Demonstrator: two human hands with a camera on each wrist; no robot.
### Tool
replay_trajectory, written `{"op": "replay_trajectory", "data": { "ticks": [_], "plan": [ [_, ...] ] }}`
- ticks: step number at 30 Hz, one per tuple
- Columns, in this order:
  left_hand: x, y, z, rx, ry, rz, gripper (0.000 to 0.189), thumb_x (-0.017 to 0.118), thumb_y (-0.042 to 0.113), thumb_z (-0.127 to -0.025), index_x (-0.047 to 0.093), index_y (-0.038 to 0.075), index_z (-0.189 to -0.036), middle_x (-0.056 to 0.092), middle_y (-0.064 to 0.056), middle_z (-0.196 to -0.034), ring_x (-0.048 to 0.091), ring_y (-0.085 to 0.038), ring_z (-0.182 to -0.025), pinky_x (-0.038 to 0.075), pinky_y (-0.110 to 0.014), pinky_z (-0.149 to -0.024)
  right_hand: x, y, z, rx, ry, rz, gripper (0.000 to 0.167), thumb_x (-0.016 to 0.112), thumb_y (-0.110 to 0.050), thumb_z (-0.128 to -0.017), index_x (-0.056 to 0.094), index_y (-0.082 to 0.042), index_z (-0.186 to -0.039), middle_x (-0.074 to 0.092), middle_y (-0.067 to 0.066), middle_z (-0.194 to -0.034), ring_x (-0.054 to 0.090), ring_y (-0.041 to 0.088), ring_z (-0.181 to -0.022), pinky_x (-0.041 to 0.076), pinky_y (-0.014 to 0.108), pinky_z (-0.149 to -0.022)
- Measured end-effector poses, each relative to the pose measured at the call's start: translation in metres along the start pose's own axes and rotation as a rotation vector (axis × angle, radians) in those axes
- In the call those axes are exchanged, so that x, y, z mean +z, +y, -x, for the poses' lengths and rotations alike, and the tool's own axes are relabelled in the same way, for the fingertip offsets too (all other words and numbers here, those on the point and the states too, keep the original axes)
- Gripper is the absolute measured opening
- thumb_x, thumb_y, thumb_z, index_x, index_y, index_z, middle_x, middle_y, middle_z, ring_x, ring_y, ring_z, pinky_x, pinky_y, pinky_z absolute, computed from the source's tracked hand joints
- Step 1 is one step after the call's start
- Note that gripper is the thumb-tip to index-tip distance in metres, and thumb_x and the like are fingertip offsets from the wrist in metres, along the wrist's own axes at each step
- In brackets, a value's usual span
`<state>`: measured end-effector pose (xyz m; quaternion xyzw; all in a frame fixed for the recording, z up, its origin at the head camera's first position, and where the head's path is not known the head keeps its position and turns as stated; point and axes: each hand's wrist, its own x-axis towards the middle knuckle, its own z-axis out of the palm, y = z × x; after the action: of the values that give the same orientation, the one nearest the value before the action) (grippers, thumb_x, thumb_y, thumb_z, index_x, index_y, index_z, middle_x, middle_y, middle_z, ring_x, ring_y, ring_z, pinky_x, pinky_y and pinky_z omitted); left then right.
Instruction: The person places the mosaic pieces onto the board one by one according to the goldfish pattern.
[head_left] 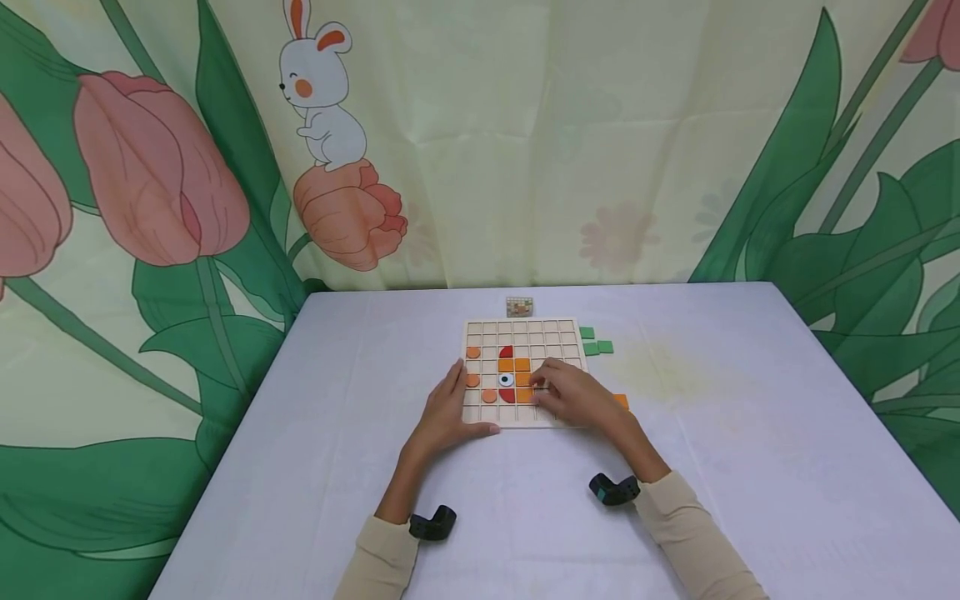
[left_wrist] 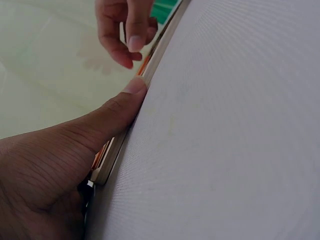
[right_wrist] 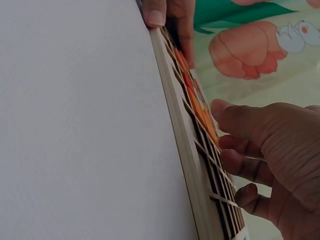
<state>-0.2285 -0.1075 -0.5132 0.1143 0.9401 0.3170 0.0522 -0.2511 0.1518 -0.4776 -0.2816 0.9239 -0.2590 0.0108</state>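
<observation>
A square wooden grid board (head_left: pixel 558 328) lies on the white-covered table. Orange square tiles (head_left: pixel 522 365), red rounded tiles (head_left: pixel 507 396), light-orange round tiles (head_left: pixel 489 396) and a white eye tile (head_left: pixel 506 380) sit in its cells. At the board's near left corner, my left hand (head_left: pixel 444 414) steadies it, straight fingers along the left side and thumb along the front edge. Over the board's right half, beside the orange tiles, is my right hand (head_left: pixel 573 395). In the right wrist view its thumb (right_wrist: pixel 235 117) and bent fingers stand apart, with no piece visible between them.
Green square tiles (head_left: pixel 592 348) lie off the board's right edge, and an orange tile (head_left: pixel 621 402) shows beside my right wrist. Behind the board sits a small patterned card (head_left: pixel 519 307). A printed curtain (head_left: pixel 510 150) hangs at the table's far edge.
</observation>
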Motion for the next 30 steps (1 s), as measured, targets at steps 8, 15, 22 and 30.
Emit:
{"op": "replay_trajectory", "data": {
  "ticks": [8, 15, 22, 30],
  "plan": [
    [0.001, 0.0, -0.002, 0.006, 0.009, 0.019, 0.126, 0.083, 0.059, -0.067, 0.012, 0.006, -0.157, 0.007, -0.008, -0.164, 0.018, -0.031, -0.147, 0.027, -0.05, -0.113, -0.02, 0.019, 0.013, 0.053, 0.028, -0.029, 0.022, 0.071, -0.024, -0.091, 0.07, -0.009, -0.106, 0.062, 0.0, -0.102, 0.053, 0.012, -0.077, 0.05, 0.027, -0.071],
    [0.001, 0.001, -0.002, 0.009, 0.012, 0.033, 0.127, 0.084, 0.058, -0.066, 0.011, 0.006, -0.157, 0.007, -0.008, -0.164, 0.019, -0.03, -0.147, 0.028, -0.049, -0.113, -0.033, 0.038, 0.032, 0.093, 0.031, -0.003, 0.021, 0.073, -0.023, -0.089, 0.07, -0.008, -0.105, 0.06, 0.002, -0.1, 0.051, 0.013, -0.076, 0.049, 0.026, -0.068],
    [0.002, -0.001, 0.0, 0.008, 0.013, 0.03, 0.126, 0.084, 0.058, -0.067, 0.012, 0.006, -0.157, 0.008, -0.008, -0.164, 0.018, -0.03, -0.147, 0.028, -0.049, -0.113, -0.04, 0.052, 0.051, 0.144, 0.05, -0.005, 0.018, 0.074, -0.019, -0.088, 0.071, -0.007, -0.101, 0.058, 0.002, -0.096, 0.049, 0.013, -0.074, 0.046, 0.023, -0.062],
    [0.002, -0.001, 0.001, 0.004, 0.014, 0.02, 0.126, 0.083, 0.059, -0.067, 0.012, 0.007, -0.157, 0.008, -0.008, -0.164, 0.019, -0.03, -0.147, 0.028, -0.048, -0.113, -0.043, 0.065, 0.066, 0.179, 0.046, -0.028, 0.018, 0.075, -0.018, -0.087, 0.071, -0.007, -0.101, 0.058, 0.002, -0.099, 0.049, 0.015, -0.078, 0.045, 0.022, -0.063]
  ]
}}
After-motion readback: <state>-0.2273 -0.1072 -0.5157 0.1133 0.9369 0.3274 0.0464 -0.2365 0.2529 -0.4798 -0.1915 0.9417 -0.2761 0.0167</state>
